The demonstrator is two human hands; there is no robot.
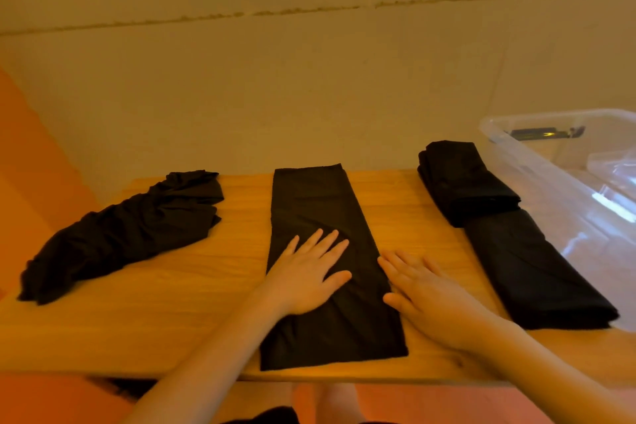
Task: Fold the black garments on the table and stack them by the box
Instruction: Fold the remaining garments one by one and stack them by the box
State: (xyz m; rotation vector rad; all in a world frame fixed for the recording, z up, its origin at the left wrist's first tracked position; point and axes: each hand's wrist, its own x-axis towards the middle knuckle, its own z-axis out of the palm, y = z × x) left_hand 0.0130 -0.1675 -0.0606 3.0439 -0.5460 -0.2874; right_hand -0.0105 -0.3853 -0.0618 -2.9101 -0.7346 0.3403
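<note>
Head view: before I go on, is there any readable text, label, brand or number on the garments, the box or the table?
None can be read.
Clear plastic box: no legible label; a dark clip at its far rim shows no letters.
Flat garment under the left hand, beside the right hand: plain black.
Folded stack, crumpled garment, wooden table: no print.

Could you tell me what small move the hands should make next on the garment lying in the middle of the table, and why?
Probably fold the middle garment in half, near end to far end. It lies as a long flat strip under the open left hand, the right hand at its edge, while the stack by the box is shorter.
</note>
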